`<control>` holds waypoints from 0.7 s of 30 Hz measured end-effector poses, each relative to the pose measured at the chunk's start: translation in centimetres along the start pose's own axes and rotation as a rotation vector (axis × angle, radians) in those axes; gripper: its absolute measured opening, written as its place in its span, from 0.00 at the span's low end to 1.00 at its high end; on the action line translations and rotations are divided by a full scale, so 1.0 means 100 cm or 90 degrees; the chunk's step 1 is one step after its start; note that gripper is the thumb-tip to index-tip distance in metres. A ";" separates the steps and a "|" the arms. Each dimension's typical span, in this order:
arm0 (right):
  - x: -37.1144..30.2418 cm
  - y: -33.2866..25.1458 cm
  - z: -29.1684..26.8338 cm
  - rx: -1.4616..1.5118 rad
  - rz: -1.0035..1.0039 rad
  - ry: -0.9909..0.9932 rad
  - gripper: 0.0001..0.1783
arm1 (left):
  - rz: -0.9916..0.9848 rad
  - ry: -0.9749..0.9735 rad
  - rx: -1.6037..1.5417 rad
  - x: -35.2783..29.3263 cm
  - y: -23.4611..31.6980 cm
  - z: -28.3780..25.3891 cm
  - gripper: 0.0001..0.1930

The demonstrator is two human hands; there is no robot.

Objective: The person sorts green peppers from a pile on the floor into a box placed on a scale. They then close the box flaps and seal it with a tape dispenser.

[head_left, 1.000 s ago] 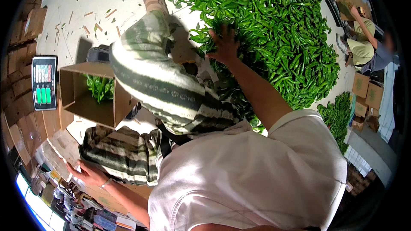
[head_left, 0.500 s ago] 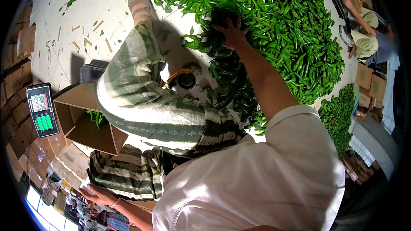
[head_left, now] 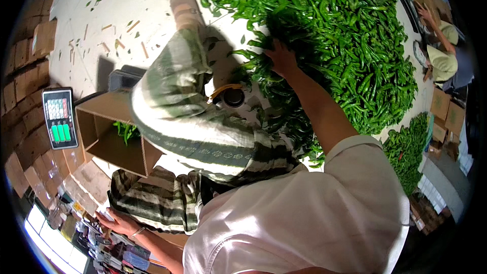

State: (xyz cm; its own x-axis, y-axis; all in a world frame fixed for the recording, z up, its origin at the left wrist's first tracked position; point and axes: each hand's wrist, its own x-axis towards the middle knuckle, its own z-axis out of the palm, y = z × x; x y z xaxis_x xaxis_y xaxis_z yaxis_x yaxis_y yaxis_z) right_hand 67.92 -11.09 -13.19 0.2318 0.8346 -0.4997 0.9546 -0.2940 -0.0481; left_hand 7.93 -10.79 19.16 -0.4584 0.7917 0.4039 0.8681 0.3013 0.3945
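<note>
Touching green peppers (head_left: 362,73), your right hand (head_left: 283,61) grasps some or none, I cannot tell; your left hand (head_left: 120,224) hangs unclenched.

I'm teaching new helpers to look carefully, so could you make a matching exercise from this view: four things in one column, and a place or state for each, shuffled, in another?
Things
1. right hand
2. left hand
3. cardboard box
4. keypad unit

Places and states
A. shows green panels
B. at the large green pepper pile
C. has a few green peppers inside
D. near a striped trouser leg, band at the wrist

Pairs: 1-B, 2-D, 3-C, 4-A
</note>
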 end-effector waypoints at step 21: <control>-0.050 0.035 -0.095 0.429 -0.054 0.450 0.22 | -0.009 0.036 -0.186 -0.013 -0.031 -0.004 0.28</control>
State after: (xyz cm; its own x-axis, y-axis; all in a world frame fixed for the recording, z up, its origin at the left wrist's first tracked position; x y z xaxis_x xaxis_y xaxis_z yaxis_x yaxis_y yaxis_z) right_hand 71.85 -11.91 -2.65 0.4361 0.8871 0.1514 0.7177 -0.2414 -0.6532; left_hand 5.71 -12.96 17.74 -0.4876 0.7548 0.4388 0.7732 0.1399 0.6185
